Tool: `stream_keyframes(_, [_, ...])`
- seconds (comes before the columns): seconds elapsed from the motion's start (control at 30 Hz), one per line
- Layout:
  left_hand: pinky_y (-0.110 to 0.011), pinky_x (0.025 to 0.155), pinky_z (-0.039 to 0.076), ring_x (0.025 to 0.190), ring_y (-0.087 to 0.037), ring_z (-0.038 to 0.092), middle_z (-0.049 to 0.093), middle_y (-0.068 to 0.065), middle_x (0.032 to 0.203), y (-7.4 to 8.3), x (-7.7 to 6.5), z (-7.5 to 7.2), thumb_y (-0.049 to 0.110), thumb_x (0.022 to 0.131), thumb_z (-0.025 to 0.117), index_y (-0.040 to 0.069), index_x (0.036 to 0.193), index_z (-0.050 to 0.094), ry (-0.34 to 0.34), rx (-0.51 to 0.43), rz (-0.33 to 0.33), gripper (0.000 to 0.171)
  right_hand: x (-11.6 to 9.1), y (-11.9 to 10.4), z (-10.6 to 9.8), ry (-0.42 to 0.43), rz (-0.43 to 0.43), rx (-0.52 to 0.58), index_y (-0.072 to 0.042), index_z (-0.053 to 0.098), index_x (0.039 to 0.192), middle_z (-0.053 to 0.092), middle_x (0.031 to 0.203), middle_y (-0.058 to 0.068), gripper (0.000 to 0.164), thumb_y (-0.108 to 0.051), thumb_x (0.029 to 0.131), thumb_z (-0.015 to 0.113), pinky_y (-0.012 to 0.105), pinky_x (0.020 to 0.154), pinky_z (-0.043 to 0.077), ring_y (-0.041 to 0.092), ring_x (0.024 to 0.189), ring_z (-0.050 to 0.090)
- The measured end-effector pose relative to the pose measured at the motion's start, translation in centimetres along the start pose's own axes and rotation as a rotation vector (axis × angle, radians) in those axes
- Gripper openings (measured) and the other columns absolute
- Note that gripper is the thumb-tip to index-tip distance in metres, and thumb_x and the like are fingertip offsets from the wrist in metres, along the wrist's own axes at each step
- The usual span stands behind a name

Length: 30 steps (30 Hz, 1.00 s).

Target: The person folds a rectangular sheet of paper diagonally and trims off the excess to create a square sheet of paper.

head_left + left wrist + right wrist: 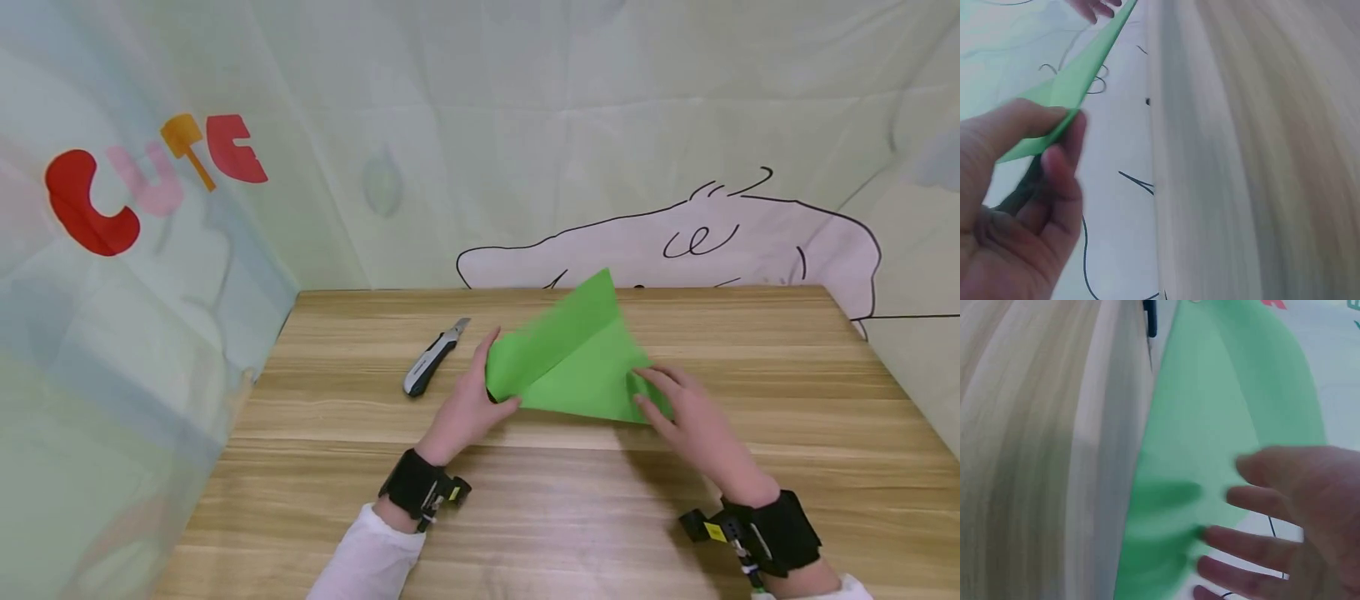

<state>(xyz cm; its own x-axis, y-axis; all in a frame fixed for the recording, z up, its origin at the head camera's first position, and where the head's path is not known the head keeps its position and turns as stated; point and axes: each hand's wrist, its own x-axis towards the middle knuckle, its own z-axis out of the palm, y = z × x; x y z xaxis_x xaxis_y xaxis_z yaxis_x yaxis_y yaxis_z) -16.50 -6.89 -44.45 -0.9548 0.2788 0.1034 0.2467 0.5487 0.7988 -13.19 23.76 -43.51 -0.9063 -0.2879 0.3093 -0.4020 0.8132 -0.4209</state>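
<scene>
A sheet of green paper (577, 367) with a diagonal crease is held up off the table, one corner pointing towards the back wall. My left hand (468, 408) pinches its left end, the thumb (1035, 119) on one face and fingers behind. Something dark (1025, 181) shows beneath the paper by the left palm; I cannot tell what it is. At the paper's right end is my right hand (693, 425), its fingers (1254, 550) spread and loosely extended beside the sheet. Whether those fingertips touch the paper is hard to tell.
A utility knife (435, 358) with a grey and black handle lies left of the left hand, blade out and pointing away. The wooden table (337, 475) meets a printed cloth wall (465, 150) at the back and left.
</scene>
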Motion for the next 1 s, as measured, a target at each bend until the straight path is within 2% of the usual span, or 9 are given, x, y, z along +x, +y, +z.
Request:
stream_keyframes(0.1, [-0.027,0.068,0.052,0.082,-0.014,0.06,0.065,-0.008,0.101,0.3,0.0,-0.2,0.029,0.079,0.073,0.045,0.146,-0.006,0.034,-0.071,-0.005,0.105,0.1,0.1,-0.4,0.135,0.026,0.054,0.0,0.049,0.132,0.051,0.128,0.023,0.045,-0.016,0.091,0.061,0.054,0.087,0.045,0.038,0.114,0.05])
stream_keyframes(0.2, [-0.025,0.058,0.05,0.063,-0.012,0.056,0.063,-0.001,0.074,0.7,-0.1,-0.3,0.027,0.08,0.073,0.038,0.149,-0.006,0.073,-0.117,-0.001,0.106,0.3,0.1,-0.7,0.197,0.061,0.108,-0.004,0.042,0.139,0.05,0.13,0.022,0.051,-0.017,0.093,0.059,0.047,0.082,0.046,0.036,0.115,0.05])
stream_keyframes(0.3, [-0.022,0.058,0.051,0.061,-0.009,0.057,0.064,0.004,0.068,1.0,-0.3,-0.2,0.026,0.08,0.074,0.032,0.151,-0.006,0.112,-0.14,0.003,0.107,0.4,-0.2,-1.1,0.223,0.097,0.168,-0.014,0.035,0.145,0.052,0.13,0.021,0.056,-0.019,0.094,0.057,0.036,0.084,0.046,0.031,0.114,0.051])
stream_keyframes(0.4, [-0.021,0.058,0.051,0.062,-0.007,0.056,0.066,0.004,0.069,1.3,-0.4,-0.2,0.025,0.08,0.075,0.03,0.151,-0.006,0.139,-0.128,0.034,0.108,0.5,-0.5,-1.4,0.278,0.11,0.251,-0.019,0.033,0.146,0.055,0.128,0.017,0.057,-0.014,0.094,0.056,0.017,0.085,0.043,0.009,0.113,0.052])
stream_keyframes(0.5, [-0.02,0.056,0.049,0.063,-0.006,0.055,0.067,0.003,0.073,1.5,-0.5,-0.1,0.025,0.081,0.074,0.02,0.146,0.031,0.159,-0.096,0.086,0.077,0.8,-0.7,-1.7,0.363,0.127,0.359,-0.018,0.037,0.144,0.06,0.117,0.001,0.058,-0.004,0.091,0.058,0.004,0.081,0.04,-0.008,0.103,0.05])
stream_keyframes(0.57, [-0.018,0.056,0.047,0.065,-0.004,0.055,0.068,0.004,0.077,1.7,-0.6,0.0,0.026,0.082,0.072,0.017,0.125,0.056,0.17,-0.069,0.123,0.047,0.8,-0.9,-2.0,0.413,0.136,0.421,-0.013,0.042,0.141,0.059,0.109,-0.012,0.056,0.001,0.089,0.059,0.003,0.078,0.04,-0.011,0.098,0.05])
stream_keyframes(0.63, [-0.017,0.054,0.046,0.065,-0.003,0.055,0.069,0.005,0.08,1.8,-0.7,0.0,0.027,0.083,0.071,0.015,0.101,0.067,0.19,-0.048,0.164,0.022,0.8,-1.1,-2.4,0.454,0.131,0.444,-0.009,0.051,0.134,0.055,0.103,-0.021,0.05,0.004,0.087,0.06,0.004,0.073,0.04,-0.008,0.094,0.052])
stream_keyframes(0.8, [-0.015,0.055,0.046,0.068,-0.001,0.057,0.073,0.003,0.088,1.8,-0.9,0.0,0.019,0.084,0.071,0.016,0.099,0.072,0.244,-0.03,0.322,0.015,0.4,-1.7,-2.8,0.512,0.036,0.434,0.002,0.063,0.111,0.059,0.102,-0.02,0.029,0.01,0.083,0.062,0.005,0.067,0.04,-0.005,0.088,0.054])
stream_keyframes(1.0, [-0.021,0.085,0.053,0.103,-0.008,0.064,0.07,0.003,0.11,1.8,-1.0,-0.7,0.007,0.084,0.068,0.02,0.114,0.069,0.236,-0.081,0.447,0.032,0.1,-2.1,-3.2,0.519,-0.043,0.458,0.005,0.065,0.103,0.068,0.103,-0.007,0.024,0.015,0.082,0.06,0.005,0.074,0.046,-0.003,0.09,0.061])
